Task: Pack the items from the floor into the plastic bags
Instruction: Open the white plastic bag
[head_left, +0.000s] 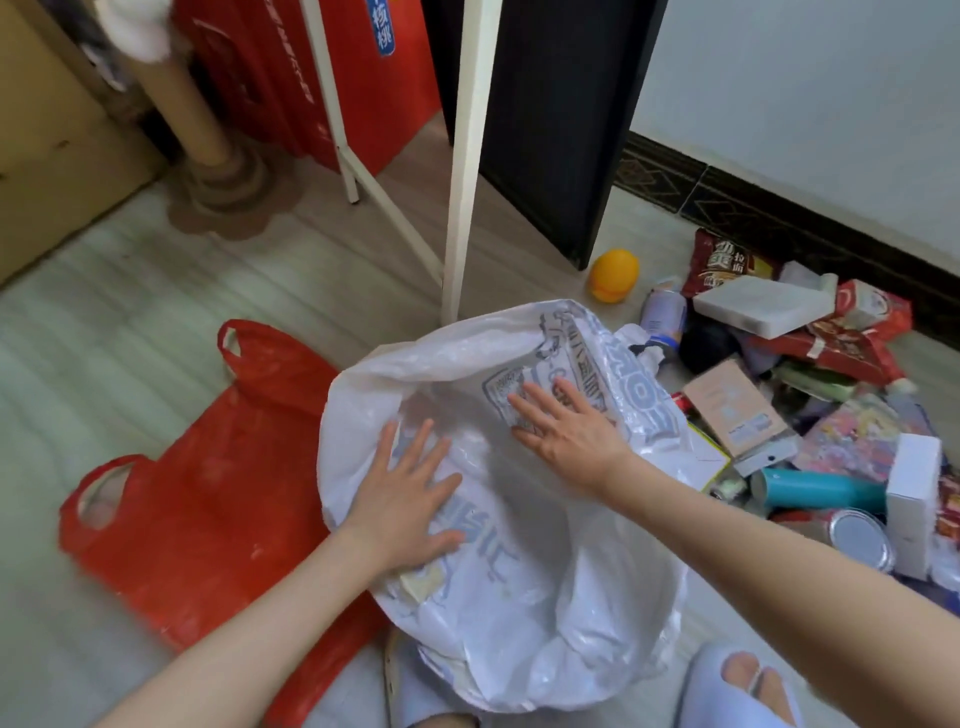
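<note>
Your left hand (410, 499) and right hand (566, 431) press flat on the white bag (519, 571), fingers straight, gripping nothing. Red bag (208, 509) at 9 o'clock, item pile (810, 395) at 3.

red carton (311, 78): blue label reads 核桃 in white | red snack packet (727, 262): 劲爽 large, 拉面 small beside it | white plastic bag (519, 519): blue print, crumpled, too warped to read | small boxes in the pile: print too small to read
</note>
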